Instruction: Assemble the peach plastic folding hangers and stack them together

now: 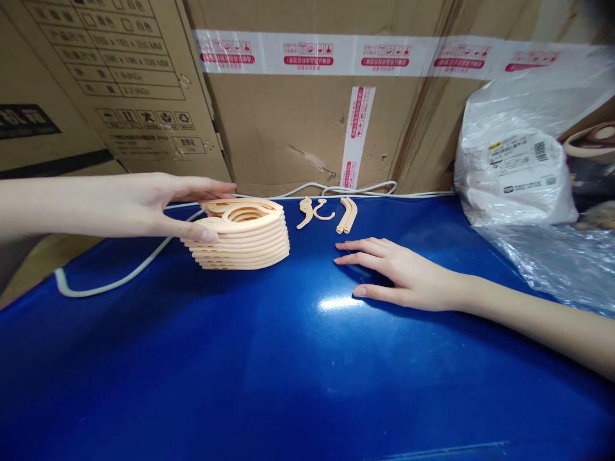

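Observation:
A neat stack of peach-coloured plastic folding hangers (245,240) stands left of centre on the blue table. My left hand (163,205) is around its left end, thumb against the near side and fingers reaching over the far side. Some of those fingertips are hidden behind the stack. My right hand (398,272) lies palm down on the table surface, fingers spread and holding nothing. Beyond it are two curved hanger arms (346,215) side by side. Left of these lie a loose hook (323,210) and a small peach hanger piece (305,212).
Cardboard boxes (298,128) wall off the back of the blue table (288,378). A white cable (120,282) loops behind the stack and along the rear edge. At right sit a white labelled package (519,169) and crumpled clear plastic (552,256).

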Available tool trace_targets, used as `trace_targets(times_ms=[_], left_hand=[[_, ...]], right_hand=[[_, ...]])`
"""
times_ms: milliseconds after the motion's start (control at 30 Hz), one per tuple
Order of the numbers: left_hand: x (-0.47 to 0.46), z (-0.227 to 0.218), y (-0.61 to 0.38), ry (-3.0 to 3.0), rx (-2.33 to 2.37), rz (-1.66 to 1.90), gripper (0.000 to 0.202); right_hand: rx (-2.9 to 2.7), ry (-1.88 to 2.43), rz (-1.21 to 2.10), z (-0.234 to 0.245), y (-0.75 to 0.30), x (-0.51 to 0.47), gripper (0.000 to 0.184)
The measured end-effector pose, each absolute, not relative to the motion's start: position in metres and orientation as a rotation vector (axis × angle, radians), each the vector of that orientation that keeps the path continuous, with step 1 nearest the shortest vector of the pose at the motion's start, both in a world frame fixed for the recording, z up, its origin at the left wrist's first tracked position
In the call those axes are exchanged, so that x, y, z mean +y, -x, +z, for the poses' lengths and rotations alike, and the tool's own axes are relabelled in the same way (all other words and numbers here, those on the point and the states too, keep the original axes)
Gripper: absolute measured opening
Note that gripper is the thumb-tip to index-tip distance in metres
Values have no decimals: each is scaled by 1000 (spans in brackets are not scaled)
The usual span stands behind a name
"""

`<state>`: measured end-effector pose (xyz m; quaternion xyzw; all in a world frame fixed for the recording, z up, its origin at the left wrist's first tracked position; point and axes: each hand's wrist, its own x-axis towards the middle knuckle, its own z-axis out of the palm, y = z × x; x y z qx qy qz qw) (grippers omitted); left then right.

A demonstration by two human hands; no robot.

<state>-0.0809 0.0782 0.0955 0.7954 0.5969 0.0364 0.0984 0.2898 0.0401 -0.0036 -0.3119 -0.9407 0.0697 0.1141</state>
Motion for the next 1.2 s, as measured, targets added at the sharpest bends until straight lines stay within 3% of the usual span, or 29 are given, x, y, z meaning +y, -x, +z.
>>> trace_targets(times_ms=[900,1200], left_hand=[[80,93,85,-2428,1788,69,102],[79,104,92,-2277,1816,428,65]], right_hand=[[-2748,910,218,-4,-289,41,51],[-2743,926,257,5,-288,38,52]])
